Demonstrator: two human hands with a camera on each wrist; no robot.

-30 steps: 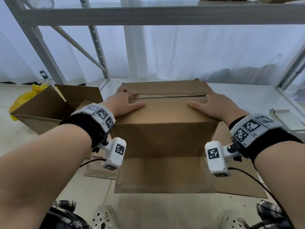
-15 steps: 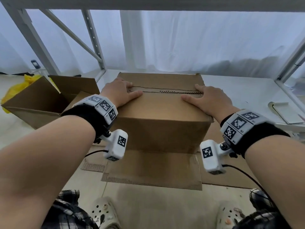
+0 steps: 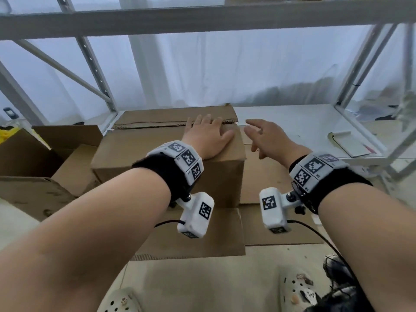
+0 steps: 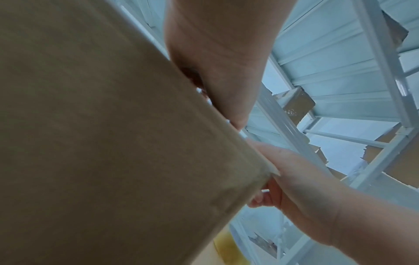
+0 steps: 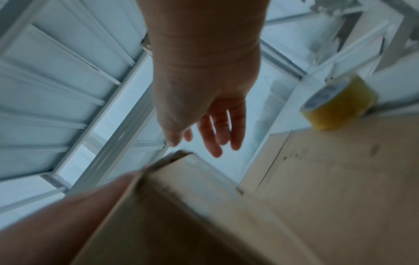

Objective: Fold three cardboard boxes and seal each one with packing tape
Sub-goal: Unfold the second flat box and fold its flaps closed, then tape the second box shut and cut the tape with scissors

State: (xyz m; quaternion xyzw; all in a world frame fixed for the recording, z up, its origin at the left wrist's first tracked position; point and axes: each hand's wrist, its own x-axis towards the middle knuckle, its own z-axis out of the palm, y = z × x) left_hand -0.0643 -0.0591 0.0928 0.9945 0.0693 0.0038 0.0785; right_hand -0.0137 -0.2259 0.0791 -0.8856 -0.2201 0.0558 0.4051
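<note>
Hands: left hand (image 3: 208,135) flat, fingers straight, pressing the closed flaps of the cardboard box (image 3: 157,158); right hand (image 3: 267,136) spread, holding nothing, in the air just right of the box.
Box: on flattened cardboard (image 3: 270,230); centre seam untaped.
Packing tape (image 5: 337,104): further right of the box, beyond the right hand.
Risk: flaps may spring open if the single pressing hand shifts; the seam could gape and tape go on crooked.
</note>
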